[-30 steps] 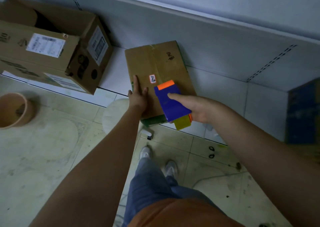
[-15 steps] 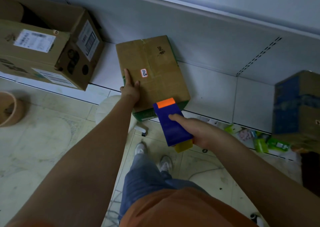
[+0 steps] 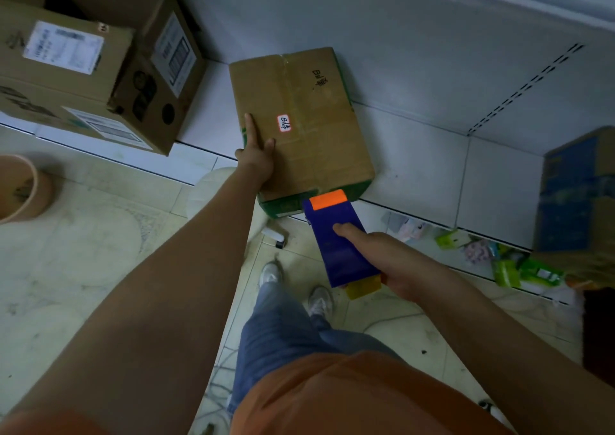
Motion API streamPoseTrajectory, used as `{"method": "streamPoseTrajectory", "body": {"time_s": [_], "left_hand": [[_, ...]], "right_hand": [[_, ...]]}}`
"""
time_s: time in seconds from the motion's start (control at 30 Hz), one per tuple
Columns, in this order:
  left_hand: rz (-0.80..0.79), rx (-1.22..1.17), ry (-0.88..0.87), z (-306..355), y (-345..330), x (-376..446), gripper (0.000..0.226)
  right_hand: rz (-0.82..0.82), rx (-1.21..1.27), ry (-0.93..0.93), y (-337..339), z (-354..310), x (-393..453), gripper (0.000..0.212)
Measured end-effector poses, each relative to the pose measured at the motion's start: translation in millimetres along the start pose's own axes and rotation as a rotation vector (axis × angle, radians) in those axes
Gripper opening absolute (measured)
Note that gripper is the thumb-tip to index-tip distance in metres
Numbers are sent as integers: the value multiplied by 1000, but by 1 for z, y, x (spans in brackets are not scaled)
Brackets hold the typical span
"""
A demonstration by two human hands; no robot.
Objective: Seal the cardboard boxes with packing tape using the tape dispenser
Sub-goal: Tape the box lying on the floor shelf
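Single head-worn view, looking steeply down, near the shelf [image 3: 416, 155]

Tape dispenser [image 3: 339, 241] in right hand [image 3: 396, 265] was blue, orange-tipped ahead of grip, yellow behind; cardboard box [image 3: 299, 122] beyond was brown, green-sided, white red-edged label [image 3: 284, 123].

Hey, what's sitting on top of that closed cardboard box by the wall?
On the closed cardboard box lie the left hand, pressing flat near its left edge, a small white label and handwriting. The contents are hidden by the flaps.

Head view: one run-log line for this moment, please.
left hand: flat on brown cardboard box | right hand: grips blue tape dispenser at near edge
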State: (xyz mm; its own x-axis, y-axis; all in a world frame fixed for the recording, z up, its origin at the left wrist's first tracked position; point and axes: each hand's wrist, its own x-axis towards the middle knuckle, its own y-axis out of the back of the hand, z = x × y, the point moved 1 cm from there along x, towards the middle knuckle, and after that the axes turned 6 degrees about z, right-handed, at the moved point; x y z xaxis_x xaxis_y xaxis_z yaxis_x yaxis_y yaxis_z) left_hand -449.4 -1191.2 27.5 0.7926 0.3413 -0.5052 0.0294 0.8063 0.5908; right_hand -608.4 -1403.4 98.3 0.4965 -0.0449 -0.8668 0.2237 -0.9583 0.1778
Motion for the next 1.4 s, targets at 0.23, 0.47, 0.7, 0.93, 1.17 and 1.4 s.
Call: {"method": "streamPoseTrajectory", "body": {"time_s": [0.23,0.47,0.7,0.93,1.17,1.4], "left_hand": [[-52,40,-3,-1,4,3,70],[-40,145,-44,1,-1,0,100],[148,550,-755,-9,-9,-19,69],[-71,663,-653,7,-10,-10,81],[-158,659,-471,18,-11,-5,69],[-151,689,-459,21,-12,-6,87]], "right_hand": [[17,29,-35,-13,-4,25,40],[66,-20,-60,-18,6,45,61],[234,-114,49,-4,-24,72,73],[87,-20,0,-5,-21,80,98],[132,-184,125,-16,9,61,59],[95,-175,100,-10,18,56,56]]}}
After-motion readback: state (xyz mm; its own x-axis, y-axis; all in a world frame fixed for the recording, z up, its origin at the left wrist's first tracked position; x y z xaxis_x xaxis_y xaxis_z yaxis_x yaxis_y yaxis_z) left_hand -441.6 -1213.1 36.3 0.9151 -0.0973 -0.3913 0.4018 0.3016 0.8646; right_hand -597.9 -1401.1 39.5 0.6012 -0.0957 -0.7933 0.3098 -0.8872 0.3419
